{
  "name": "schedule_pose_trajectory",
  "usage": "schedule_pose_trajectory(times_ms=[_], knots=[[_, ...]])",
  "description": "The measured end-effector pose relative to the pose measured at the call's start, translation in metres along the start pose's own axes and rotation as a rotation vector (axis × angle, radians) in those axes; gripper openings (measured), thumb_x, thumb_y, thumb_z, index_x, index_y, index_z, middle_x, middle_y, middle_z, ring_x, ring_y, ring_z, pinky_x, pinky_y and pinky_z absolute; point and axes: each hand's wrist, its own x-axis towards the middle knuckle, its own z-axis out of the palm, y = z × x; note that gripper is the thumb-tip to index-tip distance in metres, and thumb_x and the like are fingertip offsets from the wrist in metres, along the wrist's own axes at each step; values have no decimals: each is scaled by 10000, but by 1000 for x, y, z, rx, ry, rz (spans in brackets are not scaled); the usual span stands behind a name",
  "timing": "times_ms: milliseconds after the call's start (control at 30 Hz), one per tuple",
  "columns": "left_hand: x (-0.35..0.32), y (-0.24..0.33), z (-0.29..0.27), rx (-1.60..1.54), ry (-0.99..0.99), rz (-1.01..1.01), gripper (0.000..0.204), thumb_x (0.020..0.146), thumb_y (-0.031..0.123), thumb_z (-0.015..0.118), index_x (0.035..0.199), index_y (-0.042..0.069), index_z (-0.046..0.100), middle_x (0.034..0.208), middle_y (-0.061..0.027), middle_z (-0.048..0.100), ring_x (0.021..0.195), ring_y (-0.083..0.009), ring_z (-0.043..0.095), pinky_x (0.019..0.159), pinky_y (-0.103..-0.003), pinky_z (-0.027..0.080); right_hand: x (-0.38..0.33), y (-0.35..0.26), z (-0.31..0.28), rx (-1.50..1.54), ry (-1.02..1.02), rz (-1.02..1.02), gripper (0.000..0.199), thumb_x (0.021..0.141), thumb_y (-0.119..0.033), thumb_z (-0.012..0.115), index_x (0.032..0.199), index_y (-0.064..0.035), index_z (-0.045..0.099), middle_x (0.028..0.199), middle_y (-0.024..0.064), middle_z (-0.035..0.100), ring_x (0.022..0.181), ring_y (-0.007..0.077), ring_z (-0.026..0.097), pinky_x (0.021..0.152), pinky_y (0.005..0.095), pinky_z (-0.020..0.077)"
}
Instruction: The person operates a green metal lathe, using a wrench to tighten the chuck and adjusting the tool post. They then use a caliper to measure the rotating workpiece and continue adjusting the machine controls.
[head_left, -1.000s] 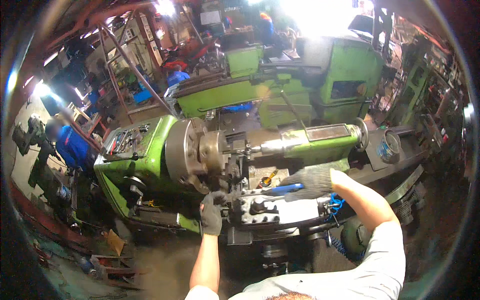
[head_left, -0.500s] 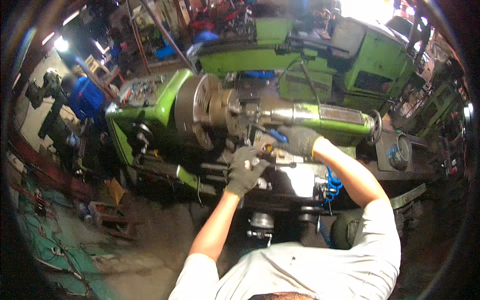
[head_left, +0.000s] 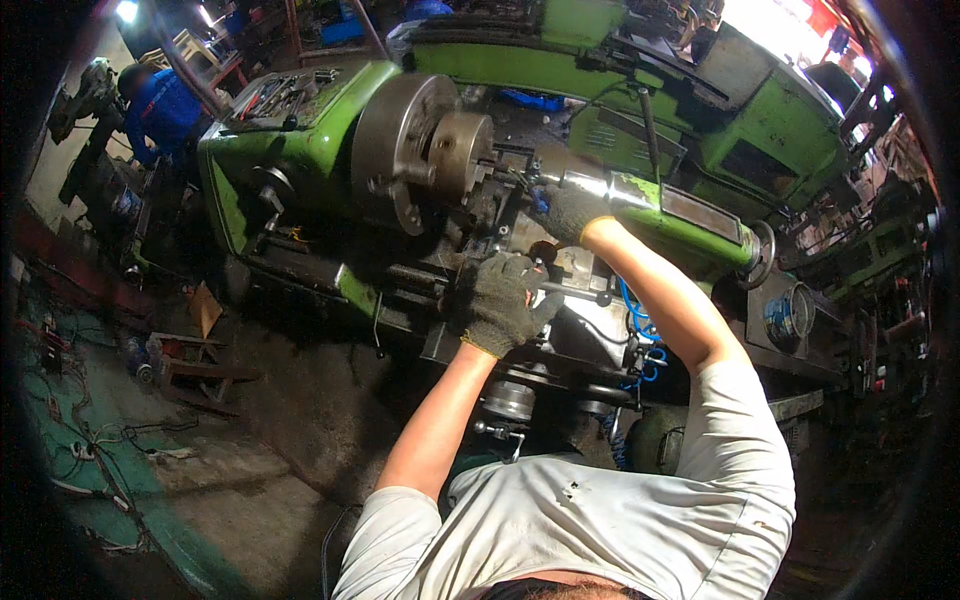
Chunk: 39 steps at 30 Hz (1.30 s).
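Note:
I stand at a green metal lathe with both hands in dark knitted gloves. My left hand [head_left: 498, 302] lies over the tool post, fingers curled down and thumb out to the side. A dark lever [head_left: 575, 292] with a round knob emerges from beside this hand; what its fingers grip is hidden. My right hand [head_left: 578, 212] is closed round a blue-handled tool [head_left: 541, 199], just in front of the tailstock quill [head_left: 588, 184]. Most of that tool is hidden by the glove. To the left are the big chuck [head_left: 400, 150] and a round brown metal workpiece [head_left: 462, 155].
A blue coiled hose [head_left: 640, 335] hangs right of the carriage. Small tools [head_left: 275, 98] lie on the headstock. The tailstock handwheel [head_left: 763, 252] and a bucket [head_left: 790, 315] are at the right. Another green machine [head_left: 510, 65] stands behind. A person in blue [head_left: 165, 110] is at the far left.
My view has shifted, so the chuck sits higher in the picture. My right hand has moved away from me, closer to the quill, with the blue-handled tool. The left hand stays by the lever.

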Motion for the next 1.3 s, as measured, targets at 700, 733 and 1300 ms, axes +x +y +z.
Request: schedule_pose_trajectory(times_ms=[700, 733, 1300], knots=[[-2, -2, 3, 33, -6, 6, 457, 834, 506, 756, 989, 77, 738, 1126, -142, 643, 1060, -366, 600, 925, -510, 454, 6, -9, 4, 36, -20, -64, 414, 967, -465, 596, 1119, -89, 681, 1085, 190, 733, 1005, 420, 682, 884, 525, 532], [-3, -2, 3, 38, 1, 7, 458, 836, 508, 755, 990, 77, 741, 1128, -143, 642, 1062, -367, 598, 925, -511, 454, 5, -12, 2, 34, -22, -67, 389, 968, -425, 584, 1111, -81, 696, 1096, 201, 734, 1022, 412, 692, 892, 515, 543], [-3, -3, 3, 29, 12, 4, 431, 818, 458, 773, 1010, 75, 724, 1109, -152, 646, 1059, -364, 603, 933, -516, 455, -1, -9, -8, 96, -86, 36, 505, 979, -484, 574, 1233, -57, 663, 1228, 253, 688, 1195, 392, 644, 1013, 482, 509]])
